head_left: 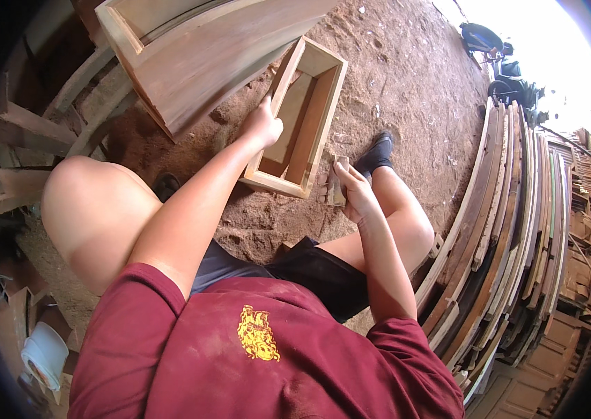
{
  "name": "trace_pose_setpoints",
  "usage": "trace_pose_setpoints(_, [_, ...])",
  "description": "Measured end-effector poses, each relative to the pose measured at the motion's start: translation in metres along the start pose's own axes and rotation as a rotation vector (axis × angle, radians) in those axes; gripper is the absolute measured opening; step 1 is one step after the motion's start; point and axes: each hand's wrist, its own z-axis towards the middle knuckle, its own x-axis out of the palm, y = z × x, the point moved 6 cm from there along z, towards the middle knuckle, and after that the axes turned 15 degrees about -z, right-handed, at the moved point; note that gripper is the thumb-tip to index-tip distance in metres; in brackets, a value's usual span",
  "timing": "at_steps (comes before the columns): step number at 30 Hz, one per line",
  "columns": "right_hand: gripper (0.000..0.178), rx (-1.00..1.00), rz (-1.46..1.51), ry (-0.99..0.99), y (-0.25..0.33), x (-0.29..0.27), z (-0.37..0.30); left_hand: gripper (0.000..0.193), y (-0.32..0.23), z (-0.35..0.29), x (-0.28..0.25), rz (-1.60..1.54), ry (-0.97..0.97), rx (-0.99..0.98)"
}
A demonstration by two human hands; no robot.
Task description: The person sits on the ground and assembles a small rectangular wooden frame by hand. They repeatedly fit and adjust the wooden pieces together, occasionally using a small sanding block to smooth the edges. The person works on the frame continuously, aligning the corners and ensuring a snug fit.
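Note:
A shallow rectangular wooden drawer is tilted in front of me, its hollow inside facing up toward me. My left hand is closed round its left side wall, with the thumb side uppermost. Just right of the drawer's near corner, my right hand is closed on a small flat tan piece. Fingers cover most of that piece, so its exact kind does not show. It is close to the drawer's right wall; I cannot tell whether they touch.
A large wooden cabinet body stands at the upper left, beside the drawer. Wooden frame parts crowd the far left. Long planks are stacked on the right. A motorbike stands far off on the bare earth floor.

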Motion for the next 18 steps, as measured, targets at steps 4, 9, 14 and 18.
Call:
trace_pose_setpoints(4, [0.031,0.04,0.173,0.072,-0.002,0.01,0.008,0.077,0.003,0.002,0.001,0.005,-0.008,-0.008])
trace_pose_setpoints(9, [0.031,-0.079,0.091,0.043,0.009,0.02,0.006,0.076,-0.002,-0.002,-0.001,-0.026,-0.017,0.029])
trace_pose_setpoints(14, [0.026,-0.17,0.03,-0.05,0.019,0.016,0.008,0.081,-0.002,-0.002,0.0,0.082,-0.066,0.153])
trace_pose_setpoints(18, [0.019,-0.302,0.072,-0.134,0.043,0.011,0.006,0.085,-0.032,-0.025,-0.007,0.32,-0.244,0.495])
